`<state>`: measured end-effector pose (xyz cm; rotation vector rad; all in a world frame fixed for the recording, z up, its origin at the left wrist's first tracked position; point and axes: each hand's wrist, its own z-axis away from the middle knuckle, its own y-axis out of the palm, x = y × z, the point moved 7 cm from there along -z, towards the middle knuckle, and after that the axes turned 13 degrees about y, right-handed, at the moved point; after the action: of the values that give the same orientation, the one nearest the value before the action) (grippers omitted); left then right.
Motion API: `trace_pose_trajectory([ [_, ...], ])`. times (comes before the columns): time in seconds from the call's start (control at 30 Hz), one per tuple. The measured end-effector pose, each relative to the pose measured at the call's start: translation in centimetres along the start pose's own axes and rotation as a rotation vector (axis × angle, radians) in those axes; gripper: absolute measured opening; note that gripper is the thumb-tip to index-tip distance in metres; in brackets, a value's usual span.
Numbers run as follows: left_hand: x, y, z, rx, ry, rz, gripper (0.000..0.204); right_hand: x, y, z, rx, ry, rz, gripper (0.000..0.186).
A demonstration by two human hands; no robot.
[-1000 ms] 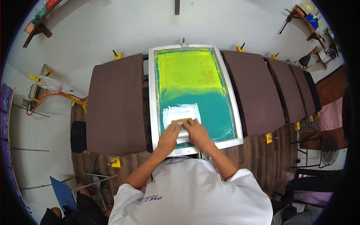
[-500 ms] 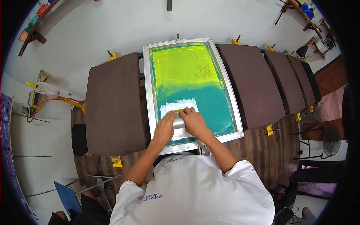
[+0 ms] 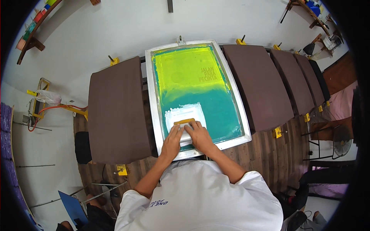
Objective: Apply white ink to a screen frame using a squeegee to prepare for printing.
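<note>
A screen-printing frame [image 3: 242, 107] with a pale metal rim lies lengthwise before me. Its mesh is yellow-green at the far part and teal [image 3: 219, 109] at the near part, with faint lettering at the upper right. Both hands grip a squeegee [image 3: 184, 122], whose yellowish-orange strip shows above my fingers. My left hand [image 3: 173, 141] is closed on its left part and my right hand [image 3: 200, 136] on its right part. Beyond the squeegee lies a rectangular patch of white ink [image 3: 185, 111]. The squeegee's lower edge is hidden.
Brown fabric-covered boards flank the frame: one board [image 3: 117, 111] to the left, several, including a wide board [image 3: 256, 88], to the right. Yellow clamps [image 3: 277, 132] sit along their ends. A fan [image 3: 342, 142] stands at far right. Other people's limbs show at the lower corners.
Both hands have drawn the squeegee toward my body. More of the white ink patch now shows beyond it, and more of the yellowish-orange strip is visible.
</note>
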<state>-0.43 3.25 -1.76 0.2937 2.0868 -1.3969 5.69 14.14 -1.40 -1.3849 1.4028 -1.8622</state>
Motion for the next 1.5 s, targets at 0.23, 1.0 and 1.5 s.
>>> trace_pose_trajectory([
  [0.23, -0.2, -0.9, -0.8, -0.066, 0.016, 0.024, 0.059, 0.9, -1.5, -0.2, -0.021, -0.011, 0.009, 0.053],
  [1.0, -1.3, -0.2, 0.7, 0.063, -0.077, 0.117, 0.069, 0.1, -1.1, 0.9, 0.220, 0.023, -0.025, 0.050],
  [1.5, -1.6, -0.3, 1.3, 0.048, -0.059, 0.097, 0.068, -0.1, -0.8, 1.7, 0.115, 0.030, -0.047, 0.051],
])
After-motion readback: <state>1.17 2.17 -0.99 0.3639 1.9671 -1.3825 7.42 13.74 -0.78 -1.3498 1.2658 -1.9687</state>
